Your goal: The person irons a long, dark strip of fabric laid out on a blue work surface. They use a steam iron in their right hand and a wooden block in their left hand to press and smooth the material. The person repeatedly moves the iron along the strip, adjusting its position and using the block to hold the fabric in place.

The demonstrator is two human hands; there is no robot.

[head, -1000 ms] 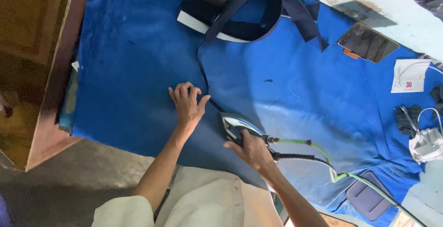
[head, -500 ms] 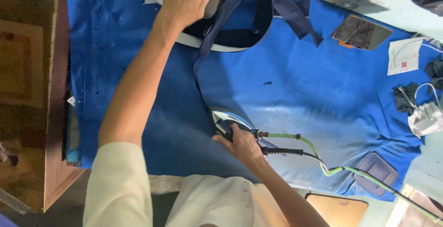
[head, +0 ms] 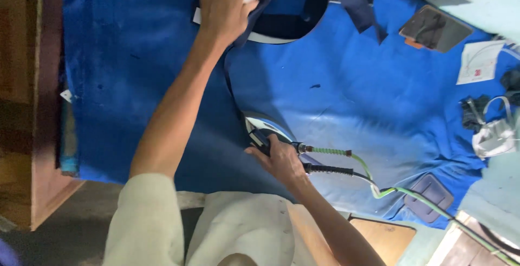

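My right hand (head: pixel 280 160) grips the dark handle of a steam iron (head: pixel 261 130) standing on the blue cloth-covered table (head: pixel 352 98), over a narrow dark navy strip (head: pixel 229 84). That strip runs up to a pile of navy fabric pieces with white backing (head: pixel 287 25) at the far edge. My left hand (head: pixel 225 1) reaches far forward and rests on a tan wooden block lying on that pile; whether the fingers grip it is unclear. A green hose and a black cable (head: pixel 346 160) trail from the iron toward the right.
A phone (head: pixel 435 28) and a paper slip (head: pixel 479 63) lie at the far right. Below them sit a dark fabric scrap with white cord (head: pixel 487 128) and a grey-blue pad (head: pixel 430 198). A wooden edge (head: pixel 40 109) borders the table on the left.
My left hand left the strip beside the iron and reached forward to the fabric pile at the far edge. The iron stayed about where it was in my right hand.
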